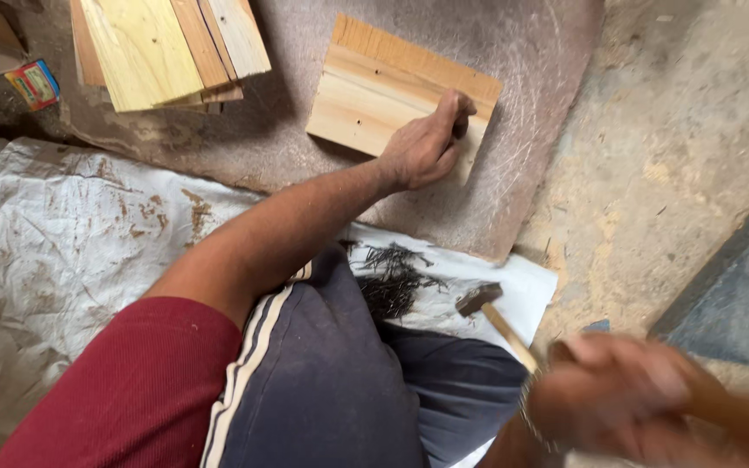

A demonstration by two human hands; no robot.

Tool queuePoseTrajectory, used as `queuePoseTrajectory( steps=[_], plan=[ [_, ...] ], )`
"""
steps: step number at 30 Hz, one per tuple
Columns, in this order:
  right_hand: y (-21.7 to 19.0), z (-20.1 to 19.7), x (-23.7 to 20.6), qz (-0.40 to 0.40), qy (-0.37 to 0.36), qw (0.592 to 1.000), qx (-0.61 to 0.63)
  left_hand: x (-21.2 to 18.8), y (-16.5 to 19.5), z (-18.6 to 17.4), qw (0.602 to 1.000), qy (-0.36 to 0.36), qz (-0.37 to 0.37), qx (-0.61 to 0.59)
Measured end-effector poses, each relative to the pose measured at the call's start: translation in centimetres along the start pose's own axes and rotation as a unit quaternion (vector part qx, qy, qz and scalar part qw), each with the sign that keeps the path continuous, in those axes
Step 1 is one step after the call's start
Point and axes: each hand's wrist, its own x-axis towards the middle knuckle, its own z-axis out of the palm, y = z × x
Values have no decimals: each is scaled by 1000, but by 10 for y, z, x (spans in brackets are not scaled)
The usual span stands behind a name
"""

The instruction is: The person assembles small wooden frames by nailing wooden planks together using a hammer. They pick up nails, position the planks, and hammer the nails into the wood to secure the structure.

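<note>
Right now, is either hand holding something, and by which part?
The right hand grips the hammer by its wooden handle's end. The left hand presses on the board.
</note>
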Motion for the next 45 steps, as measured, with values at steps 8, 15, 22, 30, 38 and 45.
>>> queuePoseTrajectory(
  steps=[8,15,22,30,38,45],
  plan=[
    [23,42,-113,106,-394,900,-155,4,4,-2,995,-30,-79,-46],
    [34,15,-124,-157,-234,937,-205,3,6,-3,999,8,-13,-47],
    [72,10,-139,478,-305,818,92,19,-26,-47,979,83,73,-171],
    [95,29,-150,384,-282,875,-84,7,-94,-135,953,186,-76,227],
    [53,142,-160,-155,-427,884,-112,18,-87,-128,963,111,-224,102],
    [25,222,-161,-314,-424,842,-110,15,-93,-127,966,107,-230,45]
  ],
)
